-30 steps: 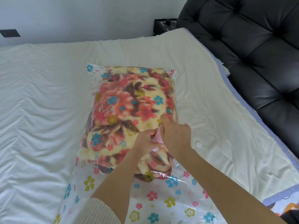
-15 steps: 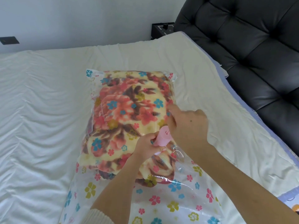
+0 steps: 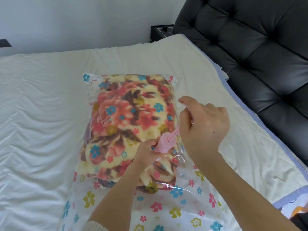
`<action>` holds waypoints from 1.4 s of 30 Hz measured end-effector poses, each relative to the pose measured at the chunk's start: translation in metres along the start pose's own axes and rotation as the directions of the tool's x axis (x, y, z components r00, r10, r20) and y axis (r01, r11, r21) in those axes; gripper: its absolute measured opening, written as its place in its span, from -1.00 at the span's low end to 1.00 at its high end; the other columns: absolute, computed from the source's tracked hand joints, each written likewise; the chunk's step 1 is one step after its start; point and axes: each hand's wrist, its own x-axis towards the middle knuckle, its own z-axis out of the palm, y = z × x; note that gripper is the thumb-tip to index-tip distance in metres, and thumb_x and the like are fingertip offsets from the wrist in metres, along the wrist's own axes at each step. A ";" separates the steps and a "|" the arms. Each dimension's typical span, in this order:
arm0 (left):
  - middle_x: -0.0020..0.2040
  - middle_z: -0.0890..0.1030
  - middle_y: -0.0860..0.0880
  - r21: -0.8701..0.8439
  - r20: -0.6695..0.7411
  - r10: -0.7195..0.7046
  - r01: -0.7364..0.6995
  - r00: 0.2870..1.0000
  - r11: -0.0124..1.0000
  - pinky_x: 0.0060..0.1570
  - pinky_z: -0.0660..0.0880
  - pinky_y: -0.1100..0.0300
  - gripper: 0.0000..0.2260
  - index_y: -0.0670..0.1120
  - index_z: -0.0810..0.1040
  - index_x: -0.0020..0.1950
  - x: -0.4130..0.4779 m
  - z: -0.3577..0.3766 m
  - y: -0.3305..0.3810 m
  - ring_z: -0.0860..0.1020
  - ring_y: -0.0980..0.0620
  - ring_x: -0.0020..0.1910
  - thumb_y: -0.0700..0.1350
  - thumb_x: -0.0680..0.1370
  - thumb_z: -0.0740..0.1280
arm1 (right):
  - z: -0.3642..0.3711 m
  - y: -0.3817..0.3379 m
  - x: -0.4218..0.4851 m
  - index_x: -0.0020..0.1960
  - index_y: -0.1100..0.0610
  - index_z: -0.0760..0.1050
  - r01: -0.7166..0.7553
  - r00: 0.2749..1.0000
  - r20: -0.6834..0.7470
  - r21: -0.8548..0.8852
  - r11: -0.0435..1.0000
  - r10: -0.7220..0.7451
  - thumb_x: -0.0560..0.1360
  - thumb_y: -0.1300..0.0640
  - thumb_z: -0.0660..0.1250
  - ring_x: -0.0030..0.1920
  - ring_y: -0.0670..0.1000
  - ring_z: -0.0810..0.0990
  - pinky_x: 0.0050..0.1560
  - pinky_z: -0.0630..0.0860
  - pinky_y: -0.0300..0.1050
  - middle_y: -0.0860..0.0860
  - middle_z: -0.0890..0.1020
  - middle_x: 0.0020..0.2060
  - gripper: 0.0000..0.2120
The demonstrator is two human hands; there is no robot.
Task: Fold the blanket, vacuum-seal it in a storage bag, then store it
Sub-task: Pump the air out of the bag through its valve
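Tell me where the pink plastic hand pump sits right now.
Head view, centre: the pink plastic hand pump stands on the clear flower-printed storage bag, left hand gripping its barrel, right hand holding its rod.

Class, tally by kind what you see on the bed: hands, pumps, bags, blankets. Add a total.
hands: 2 (left hand, right hand)
pink pump: 1
storage bag: 1
blanket: 1
total: 5
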 end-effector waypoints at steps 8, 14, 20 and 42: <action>-0.34 0.59 0.20 -0.045 -0.025 -0.026 0.024 0.999 0.999 -0.22 0.41 0.30 -0.78 -0.03 0.62 -0.19 0.001 -0.001 0.001 0.52 0.12 -0.25 -0.18 0.25 0.58 | -0.004 -0.002 0.008 -0.28 0.07 0.55 0.131 0.991 0.033 -0.007 0.991 -0.131 0.36 0.20 0.13 -0.61 0.05 0.15 -0.41 0.16 -0.22 -0.05 0.23 -0.67 -0.77; -0.39 0.56 0.18 -0.046 -0.033 -0.053 0.051 0.998 0.998 -0.33 0.34 0.41 -0.82 -0.12 0.60 -0.20 -0.005 0.002 0.007 0.47 0.19 -0.33 -0.28 0.26 0.51 | 0.035 -0.004 -0.033 -0.35 0.03 0.52 0.006 0.919 0.392 -0.132 0.991 0.047 0.04 0.15 0.54 -0.64 -0.01 0.12 -0.44 0.10 -0.28 -0.05 0.12 -0.65 -0.75; -0.40 0.57 0.27 -0.038 -0.040 -0.016 0.014 0.999 0.999 -0.29 0.34 0.40 -0.73 0.06 0.51 -0.31 -0.003 -0.001 0.007 0.47 0.25 -0.34 -0.20 0.26 0.57 | -0.016 -0.006 0.015 -0.25 0.07 0.59 0.037 0.999 -0.039 0.058 0.998 -0.035 0.37 0.22 0.15 -0.62 0.06 0.13 -0.44 0.16 -0.26 -0.02 0.27 -0.68 -0.76; -0.48 0.52 0.24 -0.025 -0.040 -0.063 0.062 0.997 0.998 -0.42 0.30 0.46 -0.80 -0.03 0.55 -0.29 -0.005 0.005 0.004 0.43 0.28 -0.47 -0.28 0.27 0.49 | -0.004 0.000 0.001 -0.28 0.06 0.57 0.016 0.995 0.095 0.049 0.999 -0.021 0.34 0.17 0.14 -0.64 0.04 0.13 -0.43 -0.06 -0.36 -0.06 0.21 -0.68 -0.78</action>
